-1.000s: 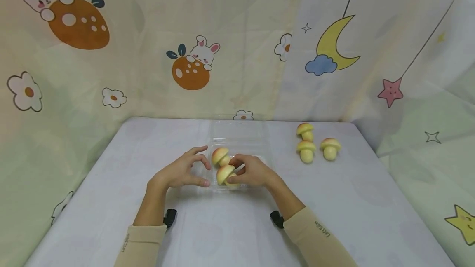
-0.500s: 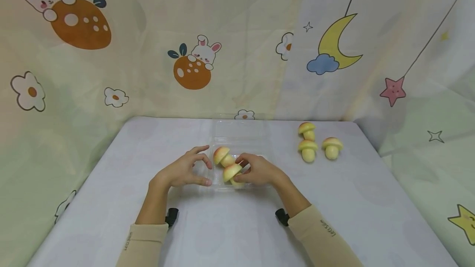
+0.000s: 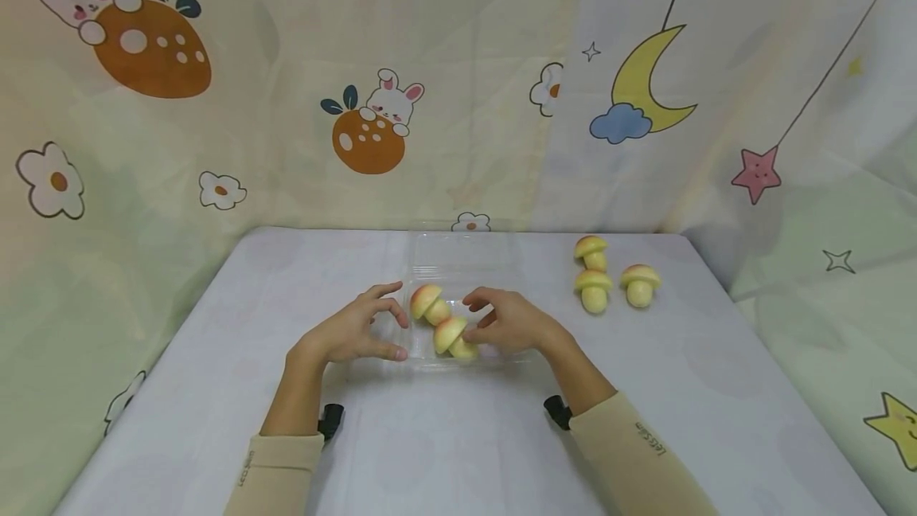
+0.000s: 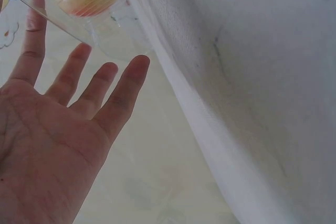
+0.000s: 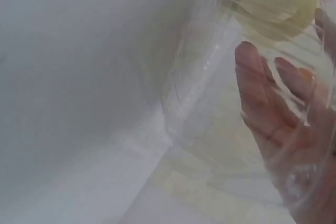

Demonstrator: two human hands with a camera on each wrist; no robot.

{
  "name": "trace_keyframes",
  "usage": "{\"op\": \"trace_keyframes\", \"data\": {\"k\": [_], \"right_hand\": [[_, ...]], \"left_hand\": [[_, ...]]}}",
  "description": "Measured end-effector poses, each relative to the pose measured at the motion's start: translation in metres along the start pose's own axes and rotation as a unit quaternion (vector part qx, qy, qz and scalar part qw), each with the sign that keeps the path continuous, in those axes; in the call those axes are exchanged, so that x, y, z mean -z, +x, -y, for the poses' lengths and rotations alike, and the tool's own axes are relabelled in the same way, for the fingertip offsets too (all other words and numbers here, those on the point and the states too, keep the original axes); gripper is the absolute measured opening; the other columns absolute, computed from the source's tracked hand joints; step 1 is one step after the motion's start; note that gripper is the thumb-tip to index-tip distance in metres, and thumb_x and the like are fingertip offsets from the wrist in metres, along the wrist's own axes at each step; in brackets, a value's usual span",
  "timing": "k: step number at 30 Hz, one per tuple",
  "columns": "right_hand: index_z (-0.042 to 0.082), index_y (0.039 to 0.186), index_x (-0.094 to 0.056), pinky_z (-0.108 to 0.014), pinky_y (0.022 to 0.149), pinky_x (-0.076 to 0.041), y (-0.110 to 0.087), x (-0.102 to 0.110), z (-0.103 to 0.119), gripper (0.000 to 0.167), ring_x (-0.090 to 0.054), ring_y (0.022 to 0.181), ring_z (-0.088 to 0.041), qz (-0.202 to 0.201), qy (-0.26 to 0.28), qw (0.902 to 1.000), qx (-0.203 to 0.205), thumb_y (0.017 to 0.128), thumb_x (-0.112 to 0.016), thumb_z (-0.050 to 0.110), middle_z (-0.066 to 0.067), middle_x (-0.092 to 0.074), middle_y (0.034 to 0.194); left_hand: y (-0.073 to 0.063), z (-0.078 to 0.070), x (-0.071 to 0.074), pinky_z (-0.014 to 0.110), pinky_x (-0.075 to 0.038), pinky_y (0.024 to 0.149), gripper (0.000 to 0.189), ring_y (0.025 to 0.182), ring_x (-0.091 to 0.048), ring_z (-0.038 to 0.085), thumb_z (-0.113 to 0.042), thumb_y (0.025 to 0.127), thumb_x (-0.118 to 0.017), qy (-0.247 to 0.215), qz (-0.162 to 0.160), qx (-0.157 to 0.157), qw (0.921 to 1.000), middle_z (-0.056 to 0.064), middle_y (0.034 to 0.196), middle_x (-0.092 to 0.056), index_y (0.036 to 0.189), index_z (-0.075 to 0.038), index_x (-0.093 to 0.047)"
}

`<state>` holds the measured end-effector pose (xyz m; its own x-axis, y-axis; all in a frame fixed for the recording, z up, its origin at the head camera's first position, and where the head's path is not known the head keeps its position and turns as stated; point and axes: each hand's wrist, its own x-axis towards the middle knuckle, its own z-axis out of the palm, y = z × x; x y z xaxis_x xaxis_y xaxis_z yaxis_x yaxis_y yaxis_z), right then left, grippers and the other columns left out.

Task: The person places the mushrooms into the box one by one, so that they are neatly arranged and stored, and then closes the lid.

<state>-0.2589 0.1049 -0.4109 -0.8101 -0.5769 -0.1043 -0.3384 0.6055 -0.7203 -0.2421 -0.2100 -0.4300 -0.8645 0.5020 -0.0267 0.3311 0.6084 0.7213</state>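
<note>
A clear plastic clamshell box [image 3: 501,283] lies opened on the white table, its see-through lid [image 3: 466,253] toward the back. Two mushroom-shaped toys [image 3: 453,338], yellow with reddish caps, lie tilted in its left part, one in front of the other. Beside the box's left wall is my left hand [image 3: 347,331], fingers spread in a loose curve; in the left wrist view its fingertips are near the plastic edge. My right hand [image 3: 512,320] is over the box, its fingers loosely bent just right of the front mushroom. Seen through plastic in the right wrist view, those fingers stand apart from a mushroom [image 5: 270,1].
Three more mushroom toys [image 3: 593,291] stand at the back right of the table [image 3: 458,444]. A printed cloth [image 3: 473,102] with cartoon rabbits and a moon hangs behind and around the table.
The front mushroom has shifted right inside the box and my right hand has let go of it, drawing slightly right. The rear mushroom has tilted a little. My left hand has stayed.
</note>
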Motion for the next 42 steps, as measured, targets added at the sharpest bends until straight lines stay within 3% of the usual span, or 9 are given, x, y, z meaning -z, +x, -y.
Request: {"op": "trace_keyframes", "data": {"k": [9, 19, 26, 33, 42], "right_hand": [[0.009, 0.139, -0.056, -0.038, 0.095, -0.059, -0.018, 0.018, -0.005, 0.054, -0.067, 0.117, -0.032, -0.036, 0.000, 0.9988, 0.033, 0.093, -0.078, 0.027, -0.018, -0.060, 0.137], [0.011, 0.141, -0.055, -0.041, 0.098, -0.057, -0.030, 0.032, -0.007, 0.053, -0.064, 0.119, -0.031, -0.072, -0.014, 0.9953, 0.064, 0.095, -0.075, 0.029, -0.010, -0.061, 0.137], [0.013, 0.141, -0.055, -0.043, 0.100, -0.055, -0.042, 0.041, -0.017, 0.053, -0.064, 0.120, -0.028, -0.098, -0.008, 0.9930, 0.066, 0.095, -0.076, 0.029, -0.007, -0.060, 0.139], [0.014, 0.140, -0.056, -0.050, 0.101, -0.054, -0.052, 0.048, -0.033, 0.053, -0.063, 0.122, -0.034, -0.123, 0.004, 0.9907, 0.059, 0.095, -0.077, 0.029, -0.006, -0.059, 0.141], [0.014, 0.140, -0.056, -0.049, 0.096, -0.056, -0.061, 0.060, -0.044, 0.051, -0.066, 0.115, -0.032, -0.152, -0.001, 0.9870, 0.051, 0.095, -0.076, 0.027, -0.008, -0.060, 0.139]], "left_hand": [[-0.003, -0.002, 0.000, 0.061, -0.039, 0.114, 0.047, 0.153, -0.023, 0.041, -0.045, 0.076, -0.091, 0.000, 0.000, 0.002, 1.0000, 0.011, 0.169, -0.023, 0.107, -0.018, -0.069], [-0.008, 0.002, 0.003, 0.062, -0.039, 0.114, 0.049, 0.153, -0.023, 0.041, -0.044, 0.075, -0.091, -0.009, -0.003, 0.003, 1.0000, 0.012, 0.169, -0.022, 0.108, -0.016, -0.069], [-0.007, 0.004, 0.002, 0.061, -0.039, 0.114, 0.049, 0.153, -0.023, 0.040, -0.044, 0.075, -0.092, -0.008, -0.003, 0.007, 0.9999, 0.009, 0.169, -0.022, 0.109, -0.017, -0.069], [-0.006, 0.001, 0.002, 0.063, -0.039, 0.114, 0.046, 0.153, -0.023, 0.042, -0.042, 0.076, -0.091, -0.003, -0.003, 0.003, 1.0000, 0.011, 0.169, -0.023, 0.108, -0.017, -0.069], [-0.004, 0.000, 0.001, 0.064, -0.040, 0.112, 0.047, 0.152, -0.024, 0.045, -0.044, 0.076, -0.091, -0.003, -0.002, -0.011, 0.9999, 0.013, 0.168, -0.023, 0.108, -0.016, -0.069]]}}
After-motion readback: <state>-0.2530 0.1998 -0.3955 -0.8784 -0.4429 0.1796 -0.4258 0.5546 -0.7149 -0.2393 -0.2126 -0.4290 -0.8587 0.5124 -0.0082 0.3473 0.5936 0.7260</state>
